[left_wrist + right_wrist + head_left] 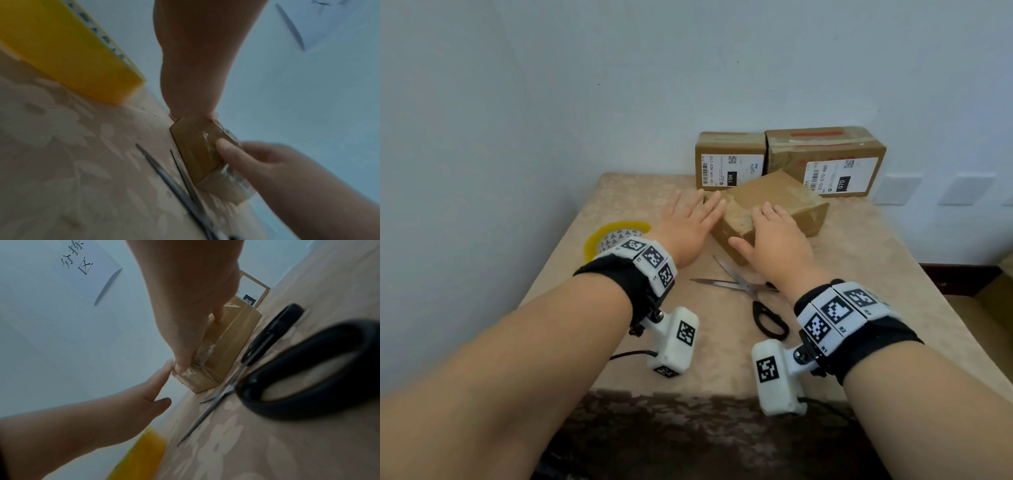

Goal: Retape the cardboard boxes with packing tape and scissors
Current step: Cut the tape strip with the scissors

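A small brown cardboard box (770, 202) wrapped in old clear tape lies slantwise in the middle of the table. My left hand (690, 222) is flat with straight fingers, and its fingertips (193, 113) touch the box's left end (197, 149). My right hand (774, 236) lies over the box's near top edge, fingers stretched along the top and thumb (223, 146) pressed on the near side face. Open scissors (750, 291) with black handles lie just in front of the box. A yellow roll of packing tape (616, 236) sits to the left, behind my left wrist.
Two larger labelled cardboard boxes (729, 161) (825, 161) stand against the wall behind the small box. The table (626, 192) has a beige patterned cloth; its front edge drops off near my forearms. A sheet of paper (88, 264) hangs on the wall.
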A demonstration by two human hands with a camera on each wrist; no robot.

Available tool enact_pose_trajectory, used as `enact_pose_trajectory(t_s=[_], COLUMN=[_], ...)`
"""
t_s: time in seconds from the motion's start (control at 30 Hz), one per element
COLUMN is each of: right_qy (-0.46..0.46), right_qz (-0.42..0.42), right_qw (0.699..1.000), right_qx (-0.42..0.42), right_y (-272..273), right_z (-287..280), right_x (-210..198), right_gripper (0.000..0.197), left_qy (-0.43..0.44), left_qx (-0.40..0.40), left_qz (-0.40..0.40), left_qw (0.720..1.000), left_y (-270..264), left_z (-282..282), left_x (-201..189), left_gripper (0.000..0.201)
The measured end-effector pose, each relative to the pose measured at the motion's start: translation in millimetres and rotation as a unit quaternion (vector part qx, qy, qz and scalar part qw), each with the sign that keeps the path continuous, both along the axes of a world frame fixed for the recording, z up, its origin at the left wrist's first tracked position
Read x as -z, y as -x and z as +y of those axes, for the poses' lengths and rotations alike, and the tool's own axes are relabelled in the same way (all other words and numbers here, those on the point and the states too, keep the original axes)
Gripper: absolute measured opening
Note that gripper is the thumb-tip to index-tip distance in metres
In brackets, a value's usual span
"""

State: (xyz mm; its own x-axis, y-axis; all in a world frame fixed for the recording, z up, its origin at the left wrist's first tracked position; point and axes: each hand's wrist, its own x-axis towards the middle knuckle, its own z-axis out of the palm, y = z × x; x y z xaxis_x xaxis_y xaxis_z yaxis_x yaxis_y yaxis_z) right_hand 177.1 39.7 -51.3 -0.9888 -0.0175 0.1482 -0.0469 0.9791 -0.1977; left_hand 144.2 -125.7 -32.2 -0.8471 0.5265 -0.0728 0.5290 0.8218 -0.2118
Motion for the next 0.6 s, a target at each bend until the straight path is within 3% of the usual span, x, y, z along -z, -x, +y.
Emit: enact_pose_trajectory(t_s=[0.07, 0.13, 0.2, 0.3, 0.37, 0.47, 0.5, 0.53, 0.6], right_qy=[0.007, 0.01, 0.027, 0.09, 0.121, 0.129, 0.13, 0.131, 0.136], right_qz=[0.014, 0.019, 0.034, 0.08, 0.103, 0.11, 0.109, 0.104, 0.094], right_qw=[1.0, 1.0, 0.998, 0.991, 0.985, 0.983, 0.984, 0.984, 0.985], right_qx=[-0.003, -0.02, -0.037, -0.056, -0.066, -0.064, -0.061, -0.058, -0.058], right_y=[-3, -7, -10, -9, -8, -12, -14, -15, -17], right_z=[1, 4, 9, 15, 17, 18, 19, 19, 22], right_x=[-2, -3, -3, -1, 1, -2, -4, -6, -10], right_gripper=[0.07, 0.063, 0.055, 0.04, 0.031, 0.024, 0.024, 0.025, 0.026], left_qy=[-0.096, -0.269, -0.41, -0.543, -0.593, -0.658, -0.669, -0.664, -0.639], left_qx=[-0.039, -0.09, -0.154, -0.239, -0.255, -0.275, -0.286, -0.303, -0.324], left_qz=[-0.04, -0.086, -0.154, -0.298, -0.326, -0.341, -0.336, -0.315, -0.264], left_qw=[0.994, 0.955, 0.886, 0.748, 0.691, 0.612, 0.598, 0.606, 0.646], left_y=[4, 0, -3, -3, 0, 7, 8, 14, 28], left_z=[-5, -3, 4, 20, 31, 44, 46, 47, 44], left_x=[0, -6, -10, -2, 4, 4, 2, 8, 20], left_gripper=[0.069, 0.066, 0.066, 0.089, 0.098, 0.092, 0.097, 0.106, 0.117])
